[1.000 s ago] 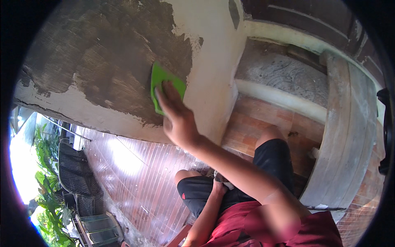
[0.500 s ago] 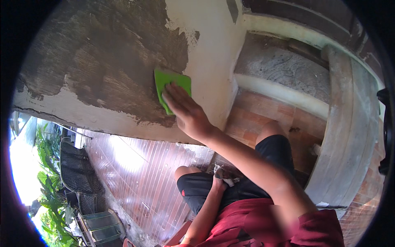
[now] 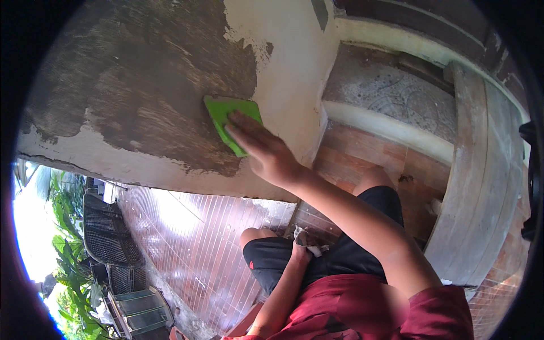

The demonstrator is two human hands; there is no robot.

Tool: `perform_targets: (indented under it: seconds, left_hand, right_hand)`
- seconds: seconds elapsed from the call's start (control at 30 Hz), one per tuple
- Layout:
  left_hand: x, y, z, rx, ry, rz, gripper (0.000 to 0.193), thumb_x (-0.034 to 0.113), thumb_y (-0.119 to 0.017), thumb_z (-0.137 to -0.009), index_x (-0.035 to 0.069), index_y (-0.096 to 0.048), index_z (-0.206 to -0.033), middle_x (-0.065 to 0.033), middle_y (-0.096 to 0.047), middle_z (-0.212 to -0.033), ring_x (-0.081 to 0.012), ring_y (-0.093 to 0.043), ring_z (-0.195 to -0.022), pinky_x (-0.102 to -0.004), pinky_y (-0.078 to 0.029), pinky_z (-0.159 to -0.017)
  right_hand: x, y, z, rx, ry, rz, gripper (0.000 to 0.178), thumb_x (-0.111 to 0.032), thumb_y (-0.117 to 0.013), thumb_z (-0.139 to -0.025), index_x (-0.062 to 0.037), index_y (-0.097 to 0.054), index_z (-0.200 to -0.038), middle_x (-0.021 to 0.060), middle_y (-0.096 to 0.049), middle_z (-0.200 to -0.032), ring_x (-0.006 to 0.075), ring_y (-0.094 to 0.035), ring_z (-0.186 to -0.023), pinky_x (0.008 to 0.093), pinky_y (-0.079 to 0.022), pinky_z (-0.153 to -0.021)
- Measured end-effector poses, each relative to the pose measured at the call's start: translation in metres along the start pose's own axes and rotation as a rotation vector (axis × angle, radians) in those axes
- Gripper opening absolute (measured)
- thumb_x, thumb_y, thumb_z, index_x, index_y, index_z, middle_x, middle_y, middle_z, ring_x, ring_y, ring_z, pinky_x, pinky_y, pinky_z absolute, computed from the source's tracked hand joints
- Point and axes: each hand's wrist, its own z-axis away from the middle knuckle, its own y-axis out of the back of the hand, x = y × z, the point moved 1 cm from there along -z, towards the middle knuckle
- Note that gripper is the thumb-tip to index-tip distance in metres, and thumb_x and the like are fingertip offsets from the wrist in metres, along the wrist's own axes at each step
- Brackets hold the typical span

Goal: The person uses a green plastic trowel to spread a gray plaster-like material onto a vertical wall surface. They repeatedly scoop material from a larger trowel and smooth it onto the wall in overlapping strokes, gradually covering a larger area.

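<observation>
My right hand (image 3: pixel 265 148) is closed on a green plastering float (image 3: pixel 224 116), whose flat plate rests against the wall. Dark grey-brown plaster (image 3: pixel 141 79) with streaky marks covers much of that wall, and the float lies over its lower right part. Bare cream wall (image 3: pixel 289 85) shows right of the ragged plaster edge, with a pale strip along the bottom. Down at my lap, my left hand (image 3: pixel 300 253) is closed around a crumpled whitish-grey rag (image 3: pixel 313 242). Its fingers are partly hidden.
At right, a grey step (image 3: pixel 391 85) and a pale curved ledge (image 3: pixel 467 187) border a tiled floor (image 3: pixel 362 147). Shiny reddish flooring (image 3: pixel 187 238) spreads below the wall. Dark woven chairs (image 3: pixel 110 226), a glass-topped table (image 3: pixel 141 311) and green plants (image 3: pixel 68 249) stand at left.
The float has turned slightly on the wall, its upper left corner moving left. My right hand and forearm have shifted a little right and down. The left hand stays at my lap.
</observation>
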Motion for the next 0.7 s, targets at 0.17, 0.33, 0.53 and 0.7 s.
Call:
perform_targets:
  seconds: [0.17, 0.33, 0.53, 0.7]
  left_hand:
    - [0.006, -0.003, 0.005, -0.142, -0.036, 0.115, 0.023, 0.024, -0.053, -0.095, 0.008, -0.059, -0.109, -0.0105, -0.065, -0.104, -0.0262, -0.064, -0.094, -0.043, -0.052, -0.087]
    - [-0.009, 0.022, -0.019, -0.106, -0.057, 0.061, 0.017, 0.026, -0.051, -0.096, 0.011, -0.059, -0.096, -0.0068, -0.06, -0.085, -0.0231, -0.059, -0.078, -0.0406, -0.051, -0.071]
    - [-0.011, 0.044, -0.039, -0.794, 0.072, 0.452, 0.027, 0.031, -0.053, -0.095, 0.008, -0.061, -0.107, -0.0098, -0.067, -0.099, -0.0245, -0.064, -0.088, -0.0418, -0.055, -0.071]
    - [-0.007, 0.014, -0.011, -0.023, -0.127, 0.099, 0.028, 0.031, -0.056, -0.095, 0.007, -0.058, -0.11, -0.0044, -0.062, -0.093, -0.0191, -0.059, -0.084, -0.0363, -0.05, -0.074]
  right_hand:
    - [-0.018, 0.004, 0.048, -0.164, 0.086, -0.072, 0.068, 0.01, -0.06, -0.074, -0.0069, -0.047, -0.138, 0.0156, -0.044, -0.143, 0.031, -0.041, -0.134, 0.0428, -0.036, -0.113]
    - [-0.037, 0.045, 0.076, -0.073, -0.464, -0.202, 0.039, 0.001, -0.056, -0.09, 0.0016, -0.053, -0.128, 0.0202, -0.065, -0.113, 0.026, -0.066, -0.105, 0.0325, -0.053, -0.086]
    - [-0.023, 0.011, -0.01, 0.272, -0.293, -0.074, 0.059, 0.014, -0.052, -0.078, -0.0064, -0.052, -0.133, 0.0218, -0.061, -0.122, 0.0323, -0.066, -0.103, 0.0337, -0.055, -0.086]
    - [-0.075, -0.024, 0.006, 0.046, -0.18, -0.104, 0.068, 0.016, -0.051, -0.073, -0.0072, -0.048, -0.138, 0.0234, -0.046, -0.139, 0.036, -0.049, -0.127, 0.0406, -0.046, -0.103]
